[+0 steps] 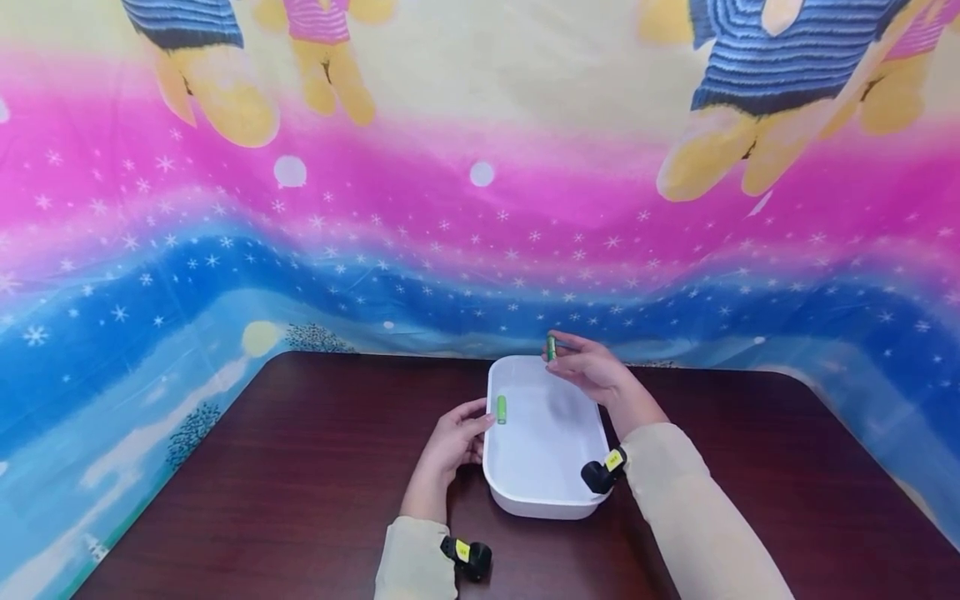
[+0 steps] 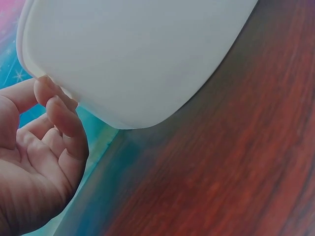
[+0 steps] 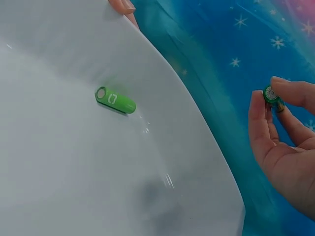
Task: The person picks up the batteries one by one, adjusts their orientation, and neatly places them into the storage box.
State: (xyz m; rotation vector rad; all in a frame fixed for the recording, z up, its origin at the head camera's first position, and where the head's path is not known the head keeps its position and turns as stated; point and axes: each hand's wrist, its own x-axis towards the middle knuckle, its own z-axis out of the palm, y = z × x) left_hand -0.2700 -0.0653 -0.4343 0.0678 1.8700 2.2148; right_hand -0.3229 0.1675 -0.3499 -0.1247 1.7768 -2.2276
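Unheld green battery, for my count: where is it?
In the head view, the green battery lies at left inside the white tub, beside the left hand.

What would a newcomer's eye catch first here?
Probably the pink-and-blue snowflake backdrop behind the dark table. Next, the white tub on that table, with a green battery lying inside near its left side. Then a second green battery, pinched in the right hand near the tub's far end.

I see white bracket-like sign [image 3: 112,99] on green battery [image 3: 120,102], mid-left, right wrist view; yellow labels [image 1: 462,551] on black wristbands [image 1: 448,547], lower head view, unreadable.
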